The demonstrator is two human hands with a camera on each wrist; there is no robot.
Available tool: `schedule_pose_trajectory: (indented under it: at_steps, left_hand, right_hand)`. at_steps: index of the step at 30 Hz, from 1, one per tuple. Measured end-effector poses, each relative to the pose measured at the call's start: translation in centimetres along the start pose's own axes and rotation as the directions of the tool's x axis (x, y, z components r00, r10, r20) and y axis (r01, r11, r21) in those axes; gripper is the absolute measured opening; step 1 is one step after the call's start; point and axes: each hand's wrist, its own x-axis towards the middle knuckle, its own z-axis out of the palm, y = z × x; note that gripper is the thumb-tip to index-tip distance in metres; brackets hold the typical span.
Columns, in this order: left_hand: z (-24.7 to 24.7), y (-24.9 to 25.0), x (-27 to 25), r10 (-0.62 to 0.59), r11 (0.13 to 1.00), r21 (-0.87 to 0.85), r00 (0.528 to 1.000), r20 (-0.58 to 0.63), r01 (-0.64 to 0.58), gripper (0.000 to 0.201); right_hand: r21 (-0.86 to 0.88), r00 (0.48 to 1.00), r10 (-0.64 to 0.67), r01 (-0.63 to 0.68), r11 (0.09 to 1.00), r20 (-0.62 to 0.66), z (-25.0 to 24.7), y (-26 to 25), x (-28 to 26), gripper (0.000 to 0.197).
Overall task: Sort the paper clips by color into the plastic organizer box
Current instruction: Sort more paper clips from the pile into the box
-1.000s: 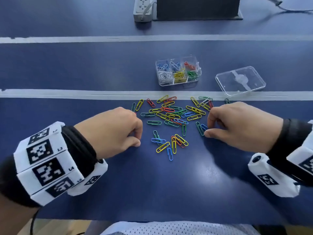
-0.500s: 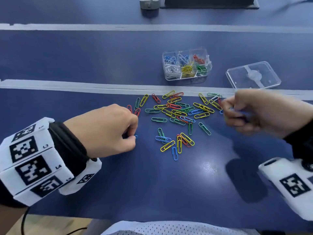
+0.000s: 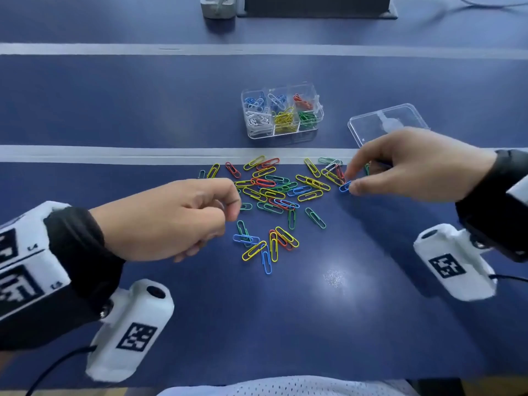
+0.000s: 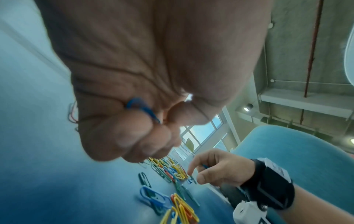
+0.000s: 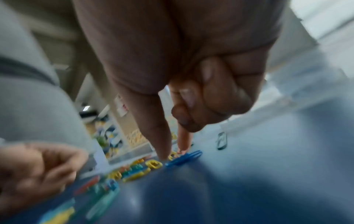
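- Left hand (image 3: 171, 218) hovers over the table (image 3: 285, 324), grip curled tight, a blue clip (image 4: 142, 108) tucked between the fingers.
- Centre: loose paper clips (image 3: 274, 195) in mixed colours lie scattered on the blue top.
- Behind them, the organizer box (image 3: 283, 112) stands with sorted clips in its compartments.
- Clear lid (image 3: 385, 121) lies beside it.
- Right hand (image 3: 414, 164): thumb and forefinger pinch a blue clip (image 3: 345, 186) at the scatter's right edge.

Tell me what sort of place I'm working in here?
Probably an office or lab workspace, at a desk. A dark blue table with pale tape lines carries a power strip at its far edge, and the left wrist view shows a bare concrete ceiling with exposed pipes and large windows.
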Motion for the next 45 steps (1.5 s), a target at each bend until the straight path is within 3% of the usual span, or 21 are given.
schedule_pose_trajectory:
  at_steps: [2, 4, 6, 11, 14, 16, 19, 24, 26, 29, 34, 37, 40, 45]
  left_hand:
    - [0.4, 0.1, 0.4, 0.068, 0.986, 0.155, 0.995, -0.072, -0.056, 0.006]
    - [0.5, 0.2, 0.6, 0.162, 0.911, 0.397, 0.981, -0.106, -0.107, 0.003]
    - [0.6, 0.0, 0.7, 0.208, 0.821, 0.556, 0.975, -0.08, -0.13, 0.013]
    - [1.2, 0.4, 1.3, 0.221, 0.668, 0.739, 0.972, -0.085, -0.087, 0.019]
    - [1.5, 0.6, 1.5, 0.233, 0.619, 0.779, 0.971, -0.06, -0.101, 0.017]
    - [1.5, 0.6, 1.5, 0.242, 0.632, 0.766, 0.969, -0.054, -0.115, 0.013]
    - [1.4, 0.3, 1.5, 0.279, 0.684, 0.711, 0.959, -0.052, -0.161, 0.011]
    - [0.9, -0.1, 1.4, 0.298, 0.796, 0.565, 0.953, -0.057, -0.215, 0.017]
    - [0.7, 0.2, 1.3, 0.256, 0.879, 0.431, 0.965, -0.063, -0.205, 0.018]
    - [-0.1, 0.4, 2.0, 0.196, 0.97, 0.15, 0.98, -0.023, -0.19, 0.02]
    - [-2.1, 0.7, 3.8, 0.195, 0.964, -0.172, 0.98, -0.049, -0.201, 0.028]
    - [-3.5, 1.5, 5.0, 0.198, 0.951, -0.216, 0.972, -0.129, -0.222, 0.033]
    - [-5.0, 2.7, 6.6, 0.184, 0.954, -0.179, 0.94, -0.286, -0.242, 0.029]
    - [-7.3, 4.4, 9.4, 0.127, 0.972, -0.13, 0.902, -0.412, -0.196, 0.022]
  right_hand:
    - [-0.219, 0.997, -0.058, 0.046, 0.975, -0.049, 0.2, -0.3, 0.1, 0.009]
    - [-0.314, 0.995, -0.081, 0.057, 0.948, -0.066, 0.4, -0.5, 0.1, 0.015]
    - [-0.354, 0.994, -0.089, 0.061, 0.933, -0.062, 0.5, -0.5, 0.0, 0.016]
    - [-0.346, 0.997, -0.08, 0.077, 0.935, 0.003, 0.9, -1.0, -0.3, 0.018]
    - [-0.199, 0.996, -0.052, 0.066, 0.978, 0.076, 0.8, -1.0, -0.3, 0.021]
    - [0.028, 0.984, -0.07, 0.066, 0.997, 0.164, 0.8, -1.2, -0.2, 0.021]
    - [0.353, 0.959, -0.143, 0.05, 0.934, 0.244, 0.9, -1.4, 0.1, 0.022]
    - [0.531, 0.941, -0.194, 0.018, 0.847, 0.277, 0.8, -1.3, 1.3, 0.015]
    - [0.571, 0.935, -0.171, -0.039, 0.82, 0.309, 0.6, -1.4, 2.1, 0.024]
    - [0.552, 0.945, -0.106, -0.088, 0.829, 0.311, -0.3, -2.3, 3.3, 0.028]
    - [0.421, 0.993, -0.057, 0.008, 0.907, 0.102, -2.7, -5.2, 6.3, 0.028]
    - [0.261, 0.997, -0.046, 0.059, 0.963, -0.055, -4.0, -7.3, 8.4, 0.025]
    - [0.039, 0.984, -0.035, 0.042, 0.998, -0.173, -4.9, -9.2, 9.9, 0.022]
    - [-0.107, 0.991, -0.022, 0.007, 0.994, -0.132, -4.6, -11.3, 11.1, 0.021]
